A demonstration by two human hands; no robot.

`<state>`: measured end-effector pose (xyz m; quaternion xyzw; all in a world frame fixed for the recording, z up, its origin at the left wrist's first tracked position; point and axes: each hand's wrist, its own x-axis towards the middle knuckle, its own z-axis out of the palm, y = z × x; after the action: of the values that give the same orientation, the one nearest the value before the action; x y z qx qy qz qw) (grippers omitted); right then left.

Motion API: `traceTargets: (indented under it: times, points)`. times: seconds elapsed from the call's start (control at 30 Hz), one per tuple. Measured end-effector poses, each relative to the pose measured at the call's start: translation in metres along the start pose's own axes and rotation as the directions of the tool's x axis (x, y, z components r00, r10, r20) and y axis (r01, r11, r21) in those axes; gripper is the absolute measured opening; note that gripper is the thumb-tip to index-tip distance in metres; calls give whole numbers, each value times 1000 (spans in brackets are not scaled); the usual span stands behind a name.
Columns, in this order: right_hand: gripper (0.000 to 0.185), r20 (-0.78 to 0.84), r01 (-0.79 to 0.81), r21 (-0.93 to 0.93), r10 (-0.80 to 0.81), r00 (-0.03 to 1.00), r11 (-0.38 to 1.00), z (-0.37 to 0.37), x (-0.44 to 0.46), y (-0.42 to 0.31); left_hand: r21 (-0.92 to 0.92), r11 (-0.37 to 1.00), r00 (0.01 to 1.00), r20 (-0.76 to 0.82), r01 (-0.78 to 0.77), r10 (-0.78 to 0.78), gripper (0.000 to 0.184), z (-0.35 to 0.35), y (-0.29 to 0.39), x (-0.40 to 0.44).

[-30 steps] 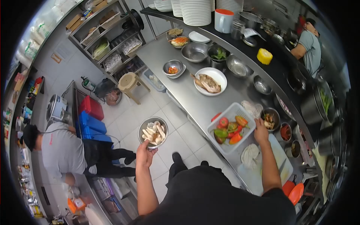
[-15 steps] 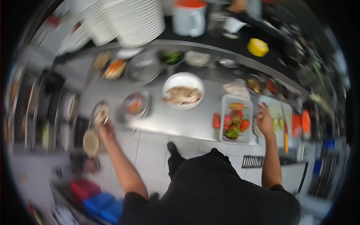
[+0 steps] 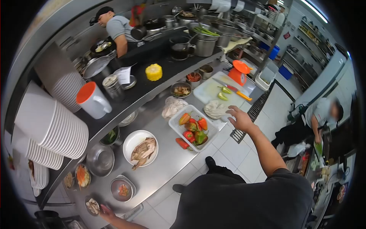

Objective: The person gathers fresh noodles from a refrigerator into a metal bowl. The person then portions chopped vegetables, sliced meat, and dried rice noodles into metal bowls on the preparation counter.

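Note:
At the lower left, my left hand (image 3: 107, 213) grips the rim of a metal bowl of pale mushroom-like pieces (image 3: 92, 206), at the counter's left end. My right hand (image 3: 241, 119) is empty with its fingers apart, beside a crumpled white cloth (image 3: 215, 109). A white basket of peppers (image 3: 194, 128) lies to its left, with one red pepper (image 3: 182, 143) outside it. A white bowl (image 3: 140, 148) holds a piece of cooked meat. Near my left hand is a small metal bowl of chopped tomato (image 3: 123, 190). Beyond the right hand, green peppers and a knife (image 3: 242, 95) lie on a cutting board (image 3: 206, 89).
Stacked white bowls (image 3: 57, 126), an orange-rimmed mug (image 3: 93, 100) and a yellow corn piece (image 3: 154, 72) stand on the raised shelf. One person (image 3: 119, 28) is behind it; another (image 3: 318, 114) is at the right. An orange scale (image 3: 239, 72) stands past the board.
The view has swung right. My left hand has carried the mushroom bowl from above the floor to the counter's left end. My right hand has moved away from the pepper basket.

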<state>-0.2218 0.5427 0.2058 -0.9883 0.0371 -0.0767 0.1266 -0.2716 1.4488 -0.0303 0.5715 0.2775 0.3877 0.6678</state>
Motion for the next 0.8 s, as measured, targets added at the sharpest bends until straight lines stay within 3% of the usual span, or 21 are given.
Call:
traceTargets:
  times: [0.03, 0.1, 0.13, 0.2, 0.23, 0.3, 0.33, 0.37, 0.4, 0.43, 0.47, 0.5, 0.53, 0.6, 0.63, 0.67, 0.7, 0.73, 0.77, 0.8]
  points:
    - [30, 12, -17, 1, 17, 1000, 1000, -4, 4, 7, -500, 821, 907, -149, 275, -395, 44, 22, 20, -14]
    - [32, -42, -21, -69, 18, 999, 997, -1, 1, 36, -24, 994, 988, -110, 104, -106, 44, 3, -27, 4]
    - [32, -57, -24, -70, 20, 998, 997, -1, 5, 47, 230, 973, 998, -54, -10, 23, 44, -23, -39, -5]
    - [33, -155, -53, 136, 74, 985, 989, 4, 22, 63, -176, 983, 991, -113, 47, -67, 41, -27, -24, -37]
    - [30, -230, 29, 136, 3, 973, 990, 1, 36, 57, -262, 959, 976, -157, 109, -154, 36, -16, -6, -51]
    - [24, -216, -6, 329, 81, 973, 944, -2, 68, 26, -447, 874, 916, -241, 189, -322, 27, 6, 31, -81]
    - [25, -352, 161, 349, -30, 936, 923, 21, 96, 33, -455, 869, 920, -222, 195, -324, 28, 11, 37, -98]
    - [25, -320, 194, 425, -53, 946, 884, 43, 137, 18, -463, 863, 924, -203, 202, -325, 28, 17, 44, -115]
    - [26, -261, 228, 515, -102, 960, 826, 76, 184, -6, -365, 922, 913, -318, 132, -257, 27, 39, 67, -173]
    - [31, 11, 53, 610, -76, 997, 791, 85, 213, -34, -286, 955, 905, -381, 80, -190, 27, 83, 84, -215]
    - [37, -56, 169, 800, -208, 977, 576, 130, 253, -53, -274, 959, 894, -409, 71, -182, 27, 104, 93, -249]
    - [44, 336, -157, 815, -235, 912, 558, 127, 277, -82, -244, 964, 897, -393, 109, -201, 27, 115, 102, -285]
    - [42, 351, -168, 822, -251, 902, 544, 158, 305, -103, -232, 964, 899, -382, 133, -216, 28, 134, 105, -319]
    - [35, 372, -72, 740, -318, 872, 669, 228, 363, -133, -206, 961, 878, -403, 187, -257, 30, 177, 113, -378]
    - [31, 384, 53, 628, -368, 847, 776, 256, 387, -145, -192, 957, 850, -443, 219, -284, 32, 197, 119, -408]
    - [33, 442, 73, 535, -353, 825, 842, 282, 404, -150, -133, 960, 853, -439, 247, -281, 33, 214, 126, -435]
    - [40, 340, 121, 689, -467, 816, 714, 313, 411, -142, -76, 959, 847, -453, 273, -277, 34, 227, 133, -458]
    - [33, 403, 239, 532, -492, 772, 812, 357, 437, -145, -75, 956, 846, -452, 282, -285, 32, 241, 141, -480]
    - [22, 333, 177, 701, -537, 775, 691, 385, 445, -140, -78, 954, 848, -442, 289, -293, 31, 248, 147, -499]
    - [14, 571, -412, 793, -310, 760, 450, 368, 437, -149, -80, 944, 828, -461, 319, -319, 29, 248, 149, -515]
